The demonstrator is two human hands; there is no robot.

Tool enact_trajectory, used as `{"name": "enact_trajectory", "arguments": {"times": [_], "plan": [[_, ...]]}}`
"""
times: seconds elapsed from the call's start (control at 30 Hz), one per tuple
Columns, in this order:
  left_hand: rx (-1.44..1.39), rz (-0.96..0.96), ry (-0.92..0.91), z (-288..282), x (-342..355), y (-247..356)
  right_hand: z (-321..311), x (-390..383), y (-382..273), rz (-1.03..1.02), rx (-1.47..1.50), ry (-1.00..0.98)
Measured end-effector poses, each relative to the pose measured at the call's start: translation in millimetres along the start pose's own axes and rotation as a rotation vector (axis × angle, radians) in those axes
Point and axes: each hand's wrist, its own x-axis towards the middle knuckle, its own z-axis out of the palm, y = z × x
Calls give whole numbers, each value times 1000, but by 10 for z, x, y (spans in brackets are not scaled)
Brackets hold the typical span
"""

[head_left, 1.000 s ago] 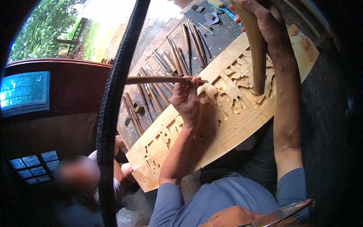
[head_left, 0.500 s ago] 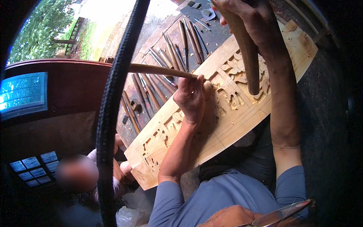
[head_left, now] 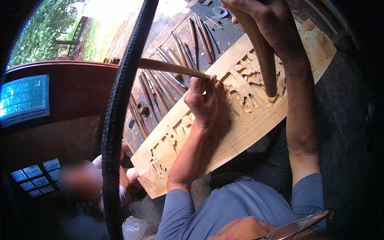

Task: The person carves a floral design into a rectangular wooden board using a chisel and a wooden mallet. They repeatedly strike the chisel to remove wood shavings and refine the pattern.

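Long and pale, a board (head_left: pixel 256 126) lies slantwise before me, with leaf shapes and hollows carved in its face. My left hand (head_left: pixel 202 100) rests on it, fingers closed around the lower part of a wooden-handled chisel (head_left: pixel 170 67). The chisel's handle slants up to the left, passing behind a black cable; its cutting tip is hidden by my hand. At the upper right, my right hand (head_left: pixel 264 20) is raised above the board, wrapped around a curved wooden mallet (head_left: pixel 262 60). One end of the mallet points down over the carved leaves; its other end runs out of view.
Several carving chisels (head_left: pixel 160 96) with brown handles lie on the dark table (head_left: pixel 236 30) beyond the board. A thick black braided cable (head_left: pixel 120 100) crosses the view at left. Another person (head_left: pixel 114 176) sits at the lower left, near a white plastic bag (head_left: pixel 136 228).
The chisel's far end has risen slightly, so its handle slopes more. The mallet's lower end has shifted a little upward. Both hands keep their grips and stay nearly in place.
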Motion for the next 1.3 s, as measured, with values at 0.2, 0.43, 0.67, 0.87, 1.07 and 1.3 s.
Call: {"name": "enact_trajectory", "arguments": {"times": [0.2,0.43,0.67,0.87,1.07,1.3], "plan": [[106,85,-6,1,24,93,-102,9,-22,-175,-107,-128],[159,184,-16,13,24,107,43,-63,-27,-663,-153,-104],[173,204,-25,-8,48,86,108,75,-164,-1119,-394,-34],[136,252,6,6,86,123,292,211,-656,-1160,-346,-98],[172,225,-38,40,62,92,298,138,-830,-1344,-955,-262],[183,229,0,-69,64,59,320,-11,-601,-1203,-790,-139]]}}
